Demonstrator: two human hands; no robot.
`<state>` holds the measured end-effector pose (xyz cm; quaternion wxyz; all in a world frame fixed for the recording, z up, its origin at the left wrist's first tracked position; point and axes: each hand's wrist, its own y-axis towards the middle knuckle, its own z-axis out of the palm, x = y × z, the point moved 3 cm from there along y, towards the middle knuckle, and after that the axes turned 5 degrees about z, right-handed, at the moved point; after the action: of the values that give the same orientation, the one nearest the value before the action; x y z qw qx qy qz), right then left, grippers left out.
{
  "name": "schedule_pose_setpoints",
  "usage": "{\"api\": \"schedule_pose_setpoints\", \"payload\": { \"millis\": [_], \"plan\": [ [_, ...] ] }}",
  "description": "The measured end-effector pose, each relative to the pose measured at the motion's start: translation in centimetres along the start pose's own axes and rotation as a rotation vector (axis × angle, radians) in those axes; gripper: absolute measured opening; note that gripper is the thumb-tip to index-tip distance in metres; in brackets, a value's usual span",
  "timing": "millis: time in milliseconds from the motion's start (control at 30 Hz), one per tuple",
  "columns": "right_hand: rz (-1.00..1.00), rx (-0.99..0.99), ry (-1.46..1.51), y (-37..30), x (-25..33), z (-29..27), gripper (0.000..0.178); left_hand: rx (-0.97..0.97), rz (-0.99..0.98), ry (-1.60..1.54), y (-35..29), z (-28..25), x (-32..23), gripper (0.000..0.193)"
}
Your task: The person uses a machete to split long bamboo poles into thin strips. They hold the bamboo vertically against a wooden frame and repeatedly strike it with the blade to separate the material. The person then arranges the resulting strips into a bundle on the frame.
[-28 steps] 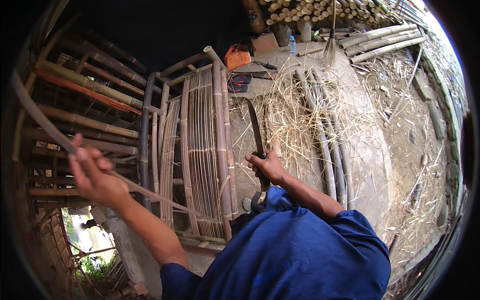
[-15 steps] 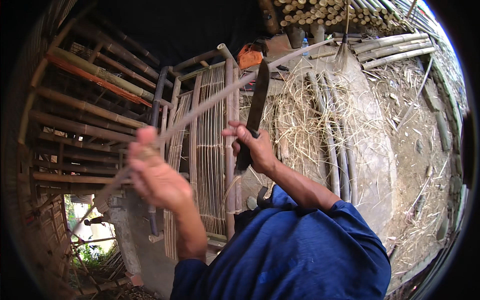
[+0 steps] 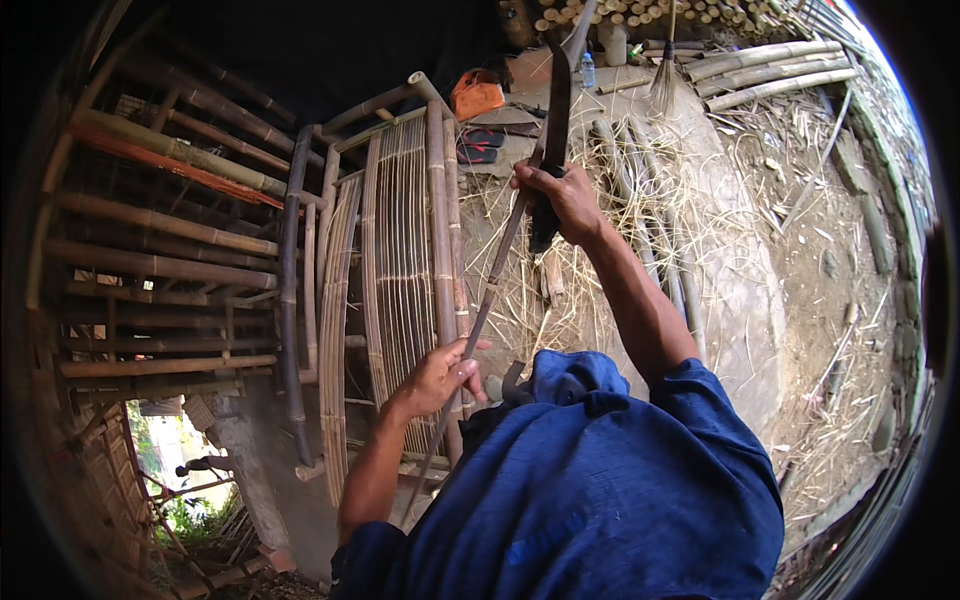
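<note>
My right hand (image 3: 566, 203) is wrapped around the dark handle of a machete (image 3: 559, 105), its broad blade pointing up and away from me. A long, thin bamboo strip (image 3: 494, 275) runs slantwise from the far end, close beside the blade and my right fingers, down to the lower left. Whether the right fingers also pinch the strip is hard to see. Farther down, my left hand (image 3: 440, 380) holds the strip loosely between thumb and fingers. Beneath the strip stands a bench-like bamboo frame (image 3: 437, 200) with a slatted top (image 3: 402, 270).
Thin shavings (image 3: 640, 200) litter the ground around several bamboo poles (image 3: 690, 300). Split poles (image 3: 765, 70), a broom (image 3: 664, 85) and a water bottle (image 3: 588, 70) are at the far side. Sandals (image 3: 480, 145) and an orange bag (image 3: 477, 94) sit by the frame. A bamboo rack (image 3: 170, 265) fills the left.
The strip has swung to a steeper slant. My left hand has moved right and nearer to me along with it; my right hand and the machete have shifted farther away and slightly right.
</note>
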<state>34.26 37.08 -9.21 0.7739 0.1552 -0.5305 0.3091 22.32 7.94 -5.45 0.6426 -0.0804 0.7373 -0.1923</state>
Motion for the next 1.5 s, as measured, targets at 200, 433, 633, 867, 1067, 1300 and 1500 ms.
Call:
{"api": "schedule_pose_setpoints", "payload": {
  "millis": [200,433,633,867,1067,1300,1500],
  "plan": [
    [-0.043,-0.176,-1.205,-2.4,-0.7,-0.9,0.078,-0.377,0.157,-0.241,3.1,0.0,0.6,0.052],
    [-0.354,0.177,-1.305,-11.2,-7.5,4.7,0.071,-0.554,0.135,-0.177,6.0,0.1,1.0,0.067],
    [0.001,0.100,-1.247,-7.9,-6.5,2.8,0.068,-0.506,0.149,-0.120,4.7,0.3,1.3,0.057],
    [-0.027,-0.106,-1.225,-4.6,-5.1,-1.0,0.069,-0.437,0.106,-0.050,2.2,1.7,1.0,0.057],
    [-0.036,0.019,-1.296,-4.6,-3.7,0.0,0.074,-0.401,0.133,-0.042,0.2,2.4,1.2,0.056],
    [0.105,-0.263,-1.384,2.6,1.7,-10.4,0.077,-0.333,-0.080,0.268,-6.4,4.9,1.1,0.057],
    [0.166,-0.311,-0.353,5.7,3.4,-19.0,0.071,-0.350,0.071,0.248,-12.1,4.9,4.0,0.052]
  ]
}}
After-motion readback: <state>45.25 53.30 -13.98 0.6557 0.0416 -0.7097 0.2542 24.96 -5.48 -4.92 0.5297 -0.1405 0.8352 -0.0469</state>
